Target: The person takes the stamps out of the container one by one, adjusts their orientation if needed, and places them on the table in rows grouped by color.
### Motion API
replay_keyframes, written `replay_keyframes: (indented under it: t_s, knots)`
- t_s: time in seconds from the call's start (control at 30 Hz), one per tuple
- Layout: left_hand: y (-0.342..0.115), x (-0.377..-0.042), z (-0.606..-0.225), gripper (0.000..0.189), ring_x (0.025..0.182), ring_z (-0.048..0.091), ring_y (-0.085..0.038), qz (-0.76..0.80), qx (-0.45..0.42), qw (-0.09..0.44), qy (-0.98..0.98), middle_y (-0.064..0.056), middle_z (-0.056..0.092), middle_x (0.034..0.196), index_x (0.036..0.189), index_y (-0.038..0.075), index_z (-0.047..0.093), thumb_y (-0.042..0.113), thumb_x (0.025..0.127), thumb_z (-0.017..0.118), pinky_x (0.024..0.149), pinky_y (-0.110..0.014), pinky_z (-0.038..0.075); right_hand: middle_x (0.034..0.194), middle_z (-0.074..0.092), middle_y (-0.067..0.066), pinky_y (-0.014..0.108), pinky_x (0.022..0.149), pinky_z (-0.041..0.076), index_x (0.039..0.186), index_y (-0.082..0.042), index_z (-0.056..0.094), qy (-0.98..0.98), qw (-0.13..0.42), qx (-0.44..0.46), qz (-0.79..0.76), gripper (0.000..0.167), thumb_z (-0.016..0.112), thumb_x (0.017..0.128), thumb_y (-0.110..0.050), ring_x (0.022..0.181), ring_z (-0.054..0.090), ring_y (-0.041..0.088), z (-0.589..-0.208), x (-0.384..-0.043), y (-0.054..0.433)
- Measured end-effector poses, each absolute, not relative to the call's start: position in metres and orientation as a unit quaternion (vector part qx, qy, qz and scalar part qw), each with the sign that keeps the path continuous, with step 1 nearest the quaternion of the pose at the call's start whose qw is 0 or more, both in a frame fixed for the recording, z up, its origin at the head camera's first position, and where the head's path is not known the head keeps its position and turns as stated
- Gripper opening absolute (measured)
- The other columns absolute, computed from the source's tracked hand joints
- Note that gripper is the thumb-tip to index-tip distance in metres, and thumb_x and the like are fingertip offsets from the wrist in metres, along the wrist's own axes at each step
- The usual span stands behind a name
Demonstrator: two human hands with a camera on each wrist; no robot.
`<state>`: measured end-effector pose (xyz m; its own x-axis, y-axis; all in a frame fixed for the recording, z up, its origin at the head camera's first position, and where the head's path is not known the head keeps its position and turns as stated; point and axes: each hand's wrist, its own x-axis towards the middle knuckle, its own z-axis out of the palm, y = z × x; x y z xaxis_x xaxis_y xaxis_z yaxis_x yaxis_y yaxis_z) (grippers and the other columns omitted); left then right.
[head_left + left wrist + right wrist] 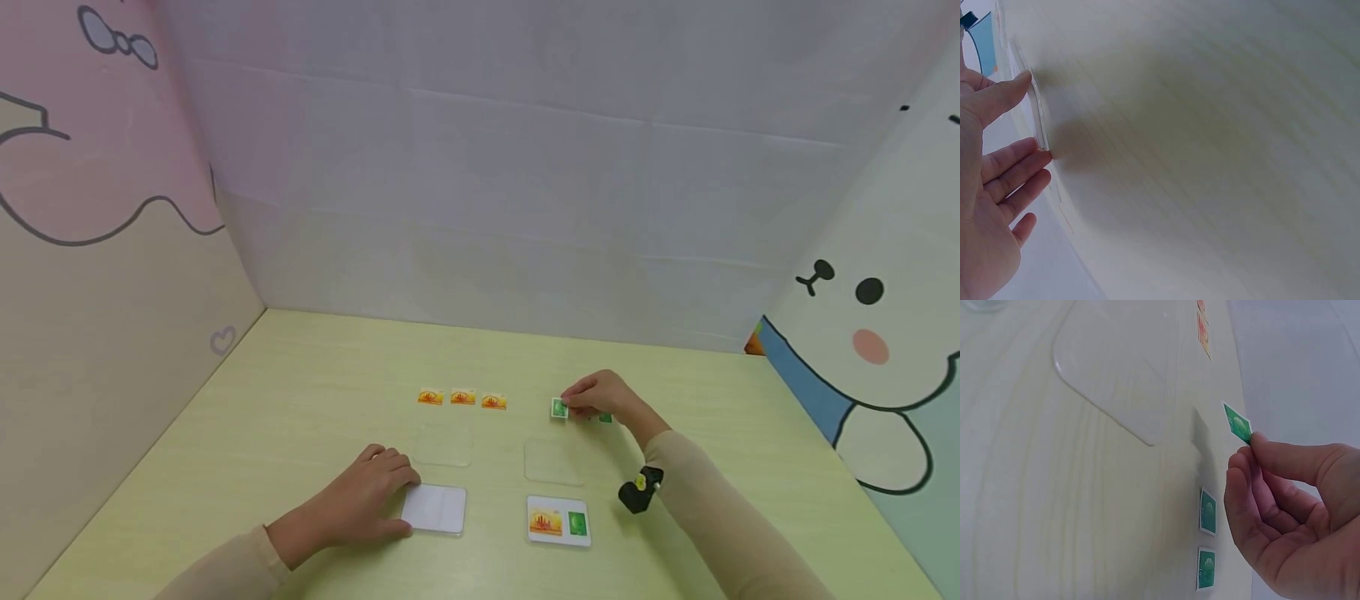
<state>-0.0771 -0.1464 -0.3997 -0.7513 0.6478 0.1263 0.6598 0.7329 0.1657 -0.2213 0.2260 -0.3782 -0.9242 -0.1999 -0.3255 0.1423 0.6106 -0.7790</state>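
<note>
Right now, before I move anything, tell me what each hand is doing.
Left hand: open, thumb and fingertips touching the clear-edged white card.
Right hand: closed, pinching a small green stamp between thumb and fingers.

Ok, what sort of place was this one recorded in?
Probably an indoor tabletop booth set up for recording: a pale wood-grain table, a creased plain backdrop behind it, and cartoon panels on both sides.

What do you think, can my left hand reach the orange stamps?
Probably yes: the left hand only touches the white card, and the clear sheet before the orange stamps lies flat.
</note>
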Motion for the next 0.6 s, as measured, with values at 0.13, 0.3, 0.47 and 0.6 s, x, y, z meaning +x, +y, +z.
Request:
replay_keyframes:
  t_s: [0.13,0.3,0.47,0.6]
  knots:
    - [-0.1466,-0.0774,-0.3988,0.044,0.095,0.053,-0.009,-0.102,-0.350,0.024,-0.931,0.009,0.061,0.097,0.104,0.015,0.065,0.043,0.073,0.079,0.094,-0.040,0.039,0.075,0.071,-0.002,0.028,0.068,0.057,0.105,0.008,0.069,0.876,0.190,-0.014,-0.443,0.028,0.069,0.088,-0.014,0.066,0.066,0.006,-0.3786,-0.2218,0.2262]
    - [-0.1465,-0.0770,-0.3987,0.044,0.095,0.053,-0.009,-0.103,-0.350,0.024,-0.931,0.009,0.061,0.097,0.104,0.015,0.065,0.042,0.073,0.079,0.094,-0.040,0.039,0.072,0.071,-0.003,0.028,0.067,0.057,0.104,0.008,0.070,0.881,0.182,-0.007,-0.437,0.027,0.070,0.087,-0.013,0.064,0.065,0.005,-0.3791,-0.2224,0.2260]
    - [-0.1462,-0.0765,-0.3976,0.044,0.094,0.053,-0.009,-0.105,-0.349,0.023,-0.931,0.008,0.061,0.097,0.104,0.015,0.066,0.042,0.073,0.079,0.094,-0.040,0.039,0.069,0.070,-0.004,0.026,0.064,0.057,0.102,0.007,0.071,0.888,0.176,0.009,-0.425,0.025,0.071,0.086,-0.012,0.061,0.064,0.005,-0.3800,-0.2245,0.2250]
    - [-0.1460,-0.0755,-0.3973,0.043,0.094,0.053,-0.009,-0.105,-0.349,0.025,-0.931,0.009,0.062,0.097,0.104,0.015,0.066,0.042,0.072,0.079,0.094,-0.040,0.040,0.069,0.071,-0.003,0.025,0.062,0.056,0.100,0.006,0.072,0.893,0.173,0.025,-0.415,0.024,0.071,0.085,-0.012,0.059,0.063,0.005,-0.3822,-0.2263,0.2242]
